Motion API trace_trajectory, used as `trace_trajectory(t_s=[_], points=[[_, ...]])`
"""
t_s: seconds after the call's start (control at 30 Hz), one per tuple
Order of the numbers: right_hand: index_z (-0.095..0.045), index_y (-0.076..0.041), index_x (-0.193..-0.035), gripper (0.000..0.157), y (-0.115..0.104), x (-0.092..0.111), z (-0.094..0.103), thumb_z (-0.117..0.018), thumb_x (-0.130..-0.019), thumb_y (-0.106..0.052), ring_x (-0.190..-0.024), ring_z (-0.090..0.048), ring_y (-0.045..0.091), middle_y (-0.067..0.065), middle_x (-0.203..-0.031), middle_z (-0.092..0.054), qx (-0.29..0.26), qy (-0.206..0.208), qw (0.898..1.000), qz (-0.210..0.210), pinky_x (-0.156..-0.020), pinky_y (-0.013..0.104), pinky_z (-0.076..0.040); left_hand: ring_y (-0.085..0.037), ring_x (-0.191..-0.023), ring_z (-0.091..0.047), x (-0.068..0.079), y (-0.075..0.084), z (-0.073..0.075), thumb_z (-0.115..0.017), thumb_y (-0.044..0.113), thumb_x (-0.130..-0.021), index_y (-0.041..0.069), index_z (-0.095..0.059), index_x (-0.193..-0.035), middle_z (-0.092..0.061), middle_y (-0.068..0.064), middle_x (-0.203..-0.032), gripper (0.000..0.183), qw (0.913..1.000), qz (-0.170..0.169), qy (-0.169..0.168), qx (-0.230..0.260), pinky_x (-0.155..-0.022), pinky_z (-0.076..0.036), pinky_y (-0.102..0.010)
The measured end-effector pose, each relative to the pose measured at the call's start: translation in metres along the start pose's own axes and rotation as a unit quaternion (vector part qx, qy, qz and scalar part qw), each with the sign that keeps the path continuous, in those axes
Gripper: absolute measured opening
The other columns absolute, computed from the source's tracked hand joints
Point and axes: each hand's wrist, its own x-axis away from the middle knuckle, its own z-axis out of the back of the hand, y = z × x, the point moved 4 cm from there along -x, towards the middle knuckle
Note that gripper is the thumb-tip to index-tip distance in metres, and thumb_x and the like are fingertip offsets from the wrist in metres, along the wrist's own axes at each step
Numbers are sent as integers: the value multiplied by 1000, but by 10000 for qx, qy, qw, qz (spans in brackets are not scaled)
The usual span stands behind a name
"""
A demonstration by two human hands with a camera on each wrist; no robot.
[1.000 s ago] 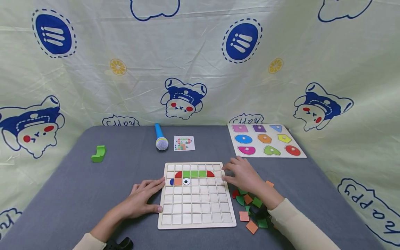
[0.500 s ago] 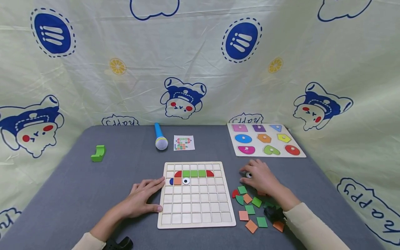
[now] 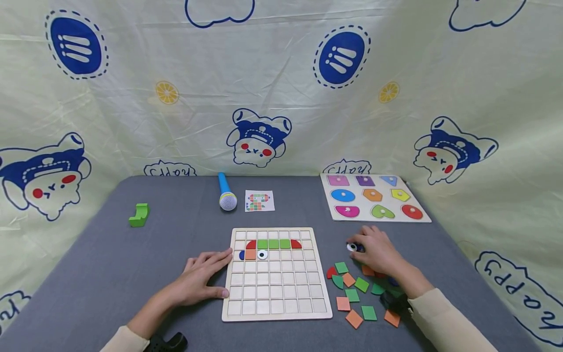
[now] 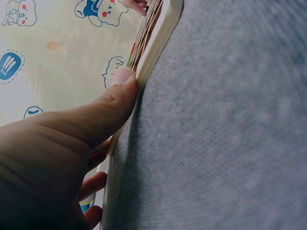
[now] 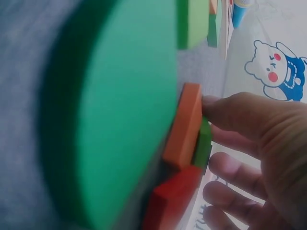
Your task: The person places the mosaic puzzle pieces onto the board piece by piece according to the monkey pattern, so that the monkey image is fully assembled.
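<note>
My left hand (image 3: 200, 278) rests along the left edge of a wooden grid board (image 3: 278, 318), fingers extended and thumb lower down. In the left wrist view its thumb (image 4: 108, 105) presses against the board's side. Red, green, orange and blue pieces and a round eye piece (image 3: 262, 254) lie in the upper cells. Right of the board, my right hand (image 3: 378, 249) is bent over another eye piece (image 3: 351, 247) and a dark blue piece (image 3: 360, 248), thumb and fingertips around them. Its thumb (image 5: 240, 112) overlaps an orange block (image 5: 184, 127) in the right wrist view; no pinch shows.
Loose coloured tiles, such as a green one (image 3: 368, 313), are scattered below the right hand. At the back lie a blue toy microphone (image 3: 225, 188), a pattern card (image 3: 259, 201) and a shape puzzle (image 3: 360, 208). A green block (image 3: 139, 215) stands at far left.
My right hand has moved away from the board's upper right edge, rightward to the loose pieces, uncovering the eye piece and the dark blue piece. My left hand has stayed at the board.
</note>
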Motion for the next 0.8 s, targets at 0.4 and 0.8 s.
trace_trajectory(t_s=[0.4,0.8], points=[[-73,-12,-101,24,6,1,-1,-75,-79,-21,-83,-41,20,4,-89,-53,-161,-45,9997,-196,-70,33,-30,-25,-126,-40,0,0,0,-69,50,-78,10,-42,-143,-41,-4,-149,81,10000,-38,42,-23,-88,-25,-44],[-73,-11,-94,18,4,1,0,-75,-79,-21,-82,-41,21,5,-88,-54,-50,61,9999,-136,-71,35,-31,-25,-126,-39,0,0,0,-69,50,-78,11,-42,-143,-40,-3,-150,81,10000,7,14,16,-88,-25,-44]])
